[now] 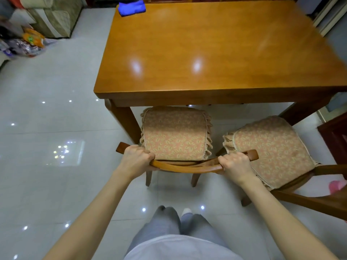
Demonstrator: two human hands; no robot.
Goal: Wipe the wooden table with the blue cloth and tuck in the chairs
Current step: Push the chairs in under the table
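The wooden table fills the upper middle of the head view. A folded blue cloth lies on its far left corner. In front of me stands a wooden chair with a patterned seat cushion, its seat front just under the table's near edge. My left hand grips the left end of its curved top rail, and my right hand grips the right end. A second cushioned chair stands to the right, turned at an angle and pulled out from the table.
Glossy white floor tiles spread to the left. A sofa and a heap of bags sit at the far left. Dark wooden furniture stands at the right edge, with a pink item on the floor.
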